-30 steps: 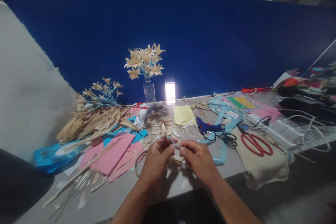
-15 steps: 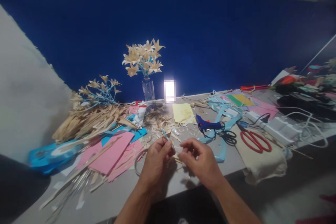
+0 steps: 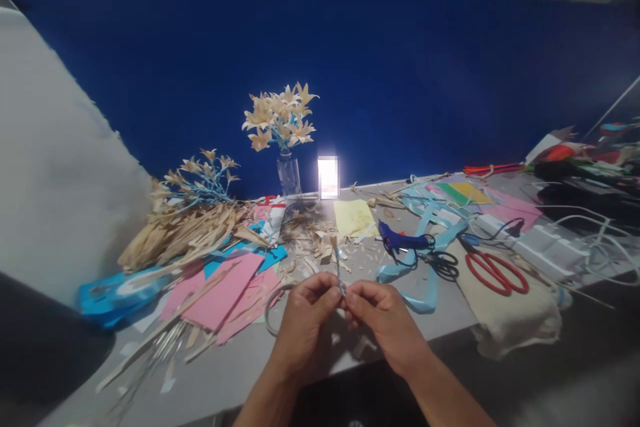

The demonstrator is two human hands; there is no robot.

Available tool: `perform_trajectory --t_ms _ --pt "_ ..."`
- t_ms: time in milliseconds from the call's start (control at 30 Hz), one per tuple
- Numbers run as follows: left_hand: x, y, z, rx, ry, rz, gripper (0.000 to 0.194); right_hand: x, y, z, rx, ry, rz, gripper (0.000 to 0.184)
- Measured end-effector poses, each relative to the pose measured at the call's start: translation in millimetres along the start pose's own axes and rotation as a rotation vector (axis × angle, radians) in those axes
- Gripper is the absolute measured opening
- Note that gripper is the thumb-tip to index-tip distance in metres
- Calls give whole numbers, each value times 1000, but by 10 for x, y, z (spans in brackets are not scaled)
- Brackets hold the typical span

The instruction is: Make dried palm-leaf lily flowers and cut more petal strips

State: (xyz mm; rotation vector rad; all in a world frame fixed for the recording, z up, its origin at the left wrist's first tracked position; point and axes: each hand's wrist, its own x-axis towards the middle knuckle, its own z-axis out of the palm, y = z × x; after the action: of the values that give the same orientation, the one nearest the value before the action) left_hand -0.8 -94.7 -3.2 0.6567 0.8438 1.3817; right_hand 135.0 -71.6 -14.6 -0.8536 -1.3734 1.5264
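Now that the right hand (image 3: 383,312) has rejoined the left hand (image 3: 306,310), both narrowly pinch the thin, straight, light-blue wrapped stem (image 3: 339,268), nearer than the tall clear glass-like vase (image 3: 289,177), apparently steadying it together.

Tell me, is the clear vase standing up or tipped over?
Standing up: the clear vase rises upright, with pale flowers sticking out of its top.

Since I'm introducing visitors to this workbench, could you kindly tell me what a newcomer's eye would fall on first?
Probably the cream flowers, in a clear vase against the blue wall, with a glowing white rectangle just right of the vase. Next, perhaps, at the lower centre, the left hand and right hand, their fingertips close together at a thin bluish stem.
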Motion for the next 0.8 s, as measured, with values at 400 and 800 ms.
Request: perform_trajectory --t_ms 400,800 --pt "28 -115 -103 20 -76 -12 29 -33 231 120 247 -62 180 52" --pt "15 -137 -109 398 24 54 25 116 64 -106 55 112 2 31"
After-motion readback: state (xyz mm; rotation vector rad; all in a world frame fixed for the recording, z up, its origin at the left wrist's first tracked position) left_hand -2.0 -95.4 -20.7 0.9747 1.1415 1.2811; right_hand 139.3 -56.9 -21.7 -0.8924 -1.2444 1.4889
